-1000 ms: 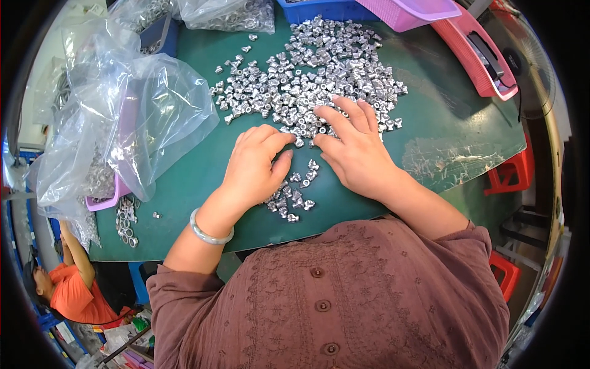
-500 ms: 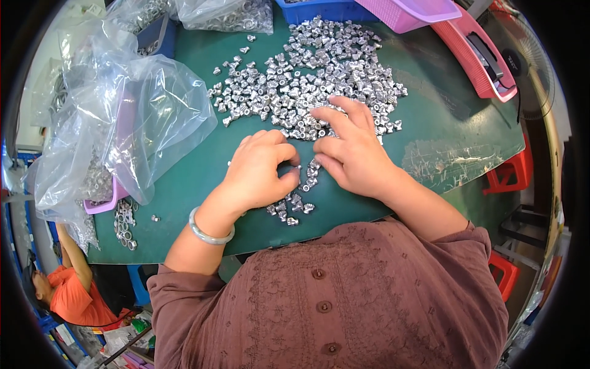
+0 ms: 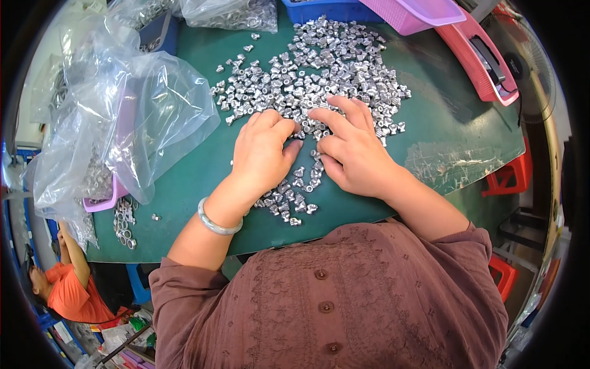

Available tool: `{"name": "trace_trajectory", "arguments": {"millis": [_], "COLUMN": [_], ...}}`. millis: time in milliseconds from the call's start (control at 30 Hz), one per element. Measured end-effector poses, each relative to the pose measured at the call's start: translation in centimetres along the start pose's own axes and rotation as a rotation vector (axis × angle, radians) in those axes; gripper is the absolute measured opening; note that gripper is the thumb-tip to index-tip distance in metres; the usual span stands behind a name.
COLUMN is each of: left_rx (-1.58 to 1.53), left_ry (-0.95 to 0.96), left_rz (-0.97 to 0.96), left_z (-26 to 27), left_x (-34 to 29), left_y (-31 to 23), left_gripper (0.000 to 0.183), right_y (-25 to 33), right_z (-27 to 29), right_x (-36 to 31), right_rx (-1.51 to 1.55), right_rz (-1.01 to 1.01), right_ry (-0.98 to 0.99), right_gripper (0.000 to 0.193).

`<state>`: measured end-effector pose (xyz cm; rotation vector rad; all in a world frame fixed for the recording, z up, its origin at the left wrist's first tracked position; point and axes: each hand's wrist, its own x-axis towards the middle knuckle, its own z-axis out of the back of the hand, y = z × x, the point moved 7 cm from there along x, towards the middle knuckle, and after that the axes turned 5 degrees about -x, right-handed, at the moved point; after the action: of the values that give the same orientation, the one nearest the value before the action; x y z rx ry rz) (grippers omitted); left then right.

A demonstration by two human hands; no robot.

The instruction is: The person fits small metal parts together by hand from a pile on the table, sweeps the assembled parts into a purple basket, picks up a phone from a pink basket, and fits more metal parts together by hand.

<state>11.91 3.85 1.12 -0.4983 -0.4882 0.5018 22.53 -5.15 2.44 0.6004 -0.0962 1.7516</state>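
Small silver ribbed metal fittings lie in a wide pile [image 3: 307, 80] on the green tabletop. My left hand [image 3: 265, 147], a pale bangle on its wrist, rests at the pile's near edge. Its fingers are bent, with thumb and forefinger apart beside some fittings; the other fingertips are hidden. My right hand [image 3: 351, 147] lies on the near right of the pile, fingers spread, forefinger reaching among the fittings. Its thumb is close to a short line of pieces [image 3: 315, 175] between the hands. Nearer to me is a smaller group of fittings [image 3: 286, 202], partly behind my left wrist.
Clear plastic bags [image 3: 163, 111] cover a purple basket [image 3: 104, 202] on the left, beside several metal rings [image 3: 125, 227]. A blue bin [image 3: 332, 11], a purple basket [image 3: 418, 15] and a pink basket [image 3: 482, 64] stand at the back. A person in orange [image 3: 77, 292] is at lower left.
My left hand has moved away from me, up to the pile's edge. More of the small near group now shows, and it looks larger. My right hand has hardly moved.
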Motion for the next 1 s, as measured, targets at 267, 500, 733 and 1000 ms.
{"name": "trace_trajectory", "arguments": {"millis": [267, 500, 733, 1000], "left_rx": [0.002, -0.119, -0.079, 0.003], "left_ry": [0.093, 0.17, -0.062, -0.051], "left_rz": [-0.1, -0.161, -0.188, -0.187], "left_z": [0.2, 0.8, 0.1, 0.1], "left_x": [-0.3, -0.5, 1.4, 1.3], "left_y": [-0.8, -0.7, -1.4, -0.6], "left_gripper": [0.018, 0.008, 0.013, 0.009], "right_y": [0.2, -0.5, -1.0, -0.8], "right_z": [0.7, 0.4, 0.2, -0.1], "right_x": [0.2, 0.2, -0.2, -0.3], "right_rx": [0.071, -0.109, -0.035, 0.025], "right_rz": [0.021, -0.037, -0.077, -0.038], "right_ry": [0.05, -0.004, -0.025, 0.008], "right_gripper": [0.01, 0.009, 0.011, 0.011]}}
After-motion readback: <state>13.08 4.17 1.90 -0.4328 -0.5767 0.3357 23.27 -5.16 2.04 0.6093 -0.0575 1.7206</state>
